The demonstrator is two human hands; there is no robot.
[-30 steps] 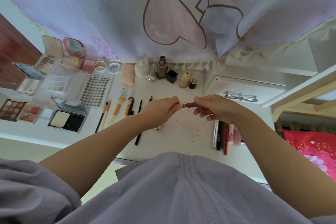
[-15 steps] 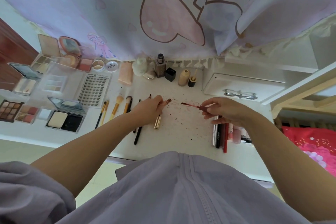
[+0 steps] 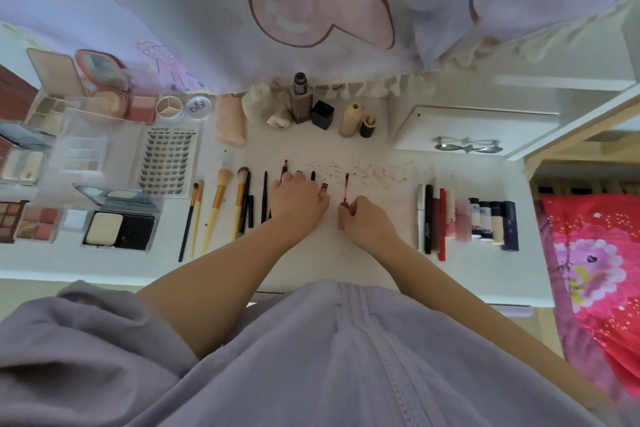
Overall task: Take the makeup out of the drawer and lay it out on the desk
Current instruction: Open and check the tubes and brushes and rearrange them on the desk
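Note:
On the white desk (image 3: pixel 374 253) my left hand (image 3: pixel 296 199) lies knuckles up and grips a small reddish lip gloss tube (image 3: pixel 324 188); only the tube's open end peeks out past the fingers. Just to the right, my right hand (image 3: pixel 369 224) pinches the cap end of the gloss's applicator wand (image 3: pixel 346 191), which lies on the desk pointing away from me. Tube and wand are apart, a few centimetres from each other. Dark red flecks are scattered on the desk beyond them.
Makeup brushes and pencils (image 3: pixel 218 208) lie in a row left of my hands, with palettes, compacts and a lash tray (image 3: pixel 169 159) further left. Bottles (image 3: pixel 301 104) stand at the back. Lipsticks and tubes (image 3: pixel 467 218) lie at the right, below a white drawer (image 3: pixel 467 125).
The wand has been pulled out of the tube. My hands parted, then both sank to the desk, the wand turning from sideways to pointing away.

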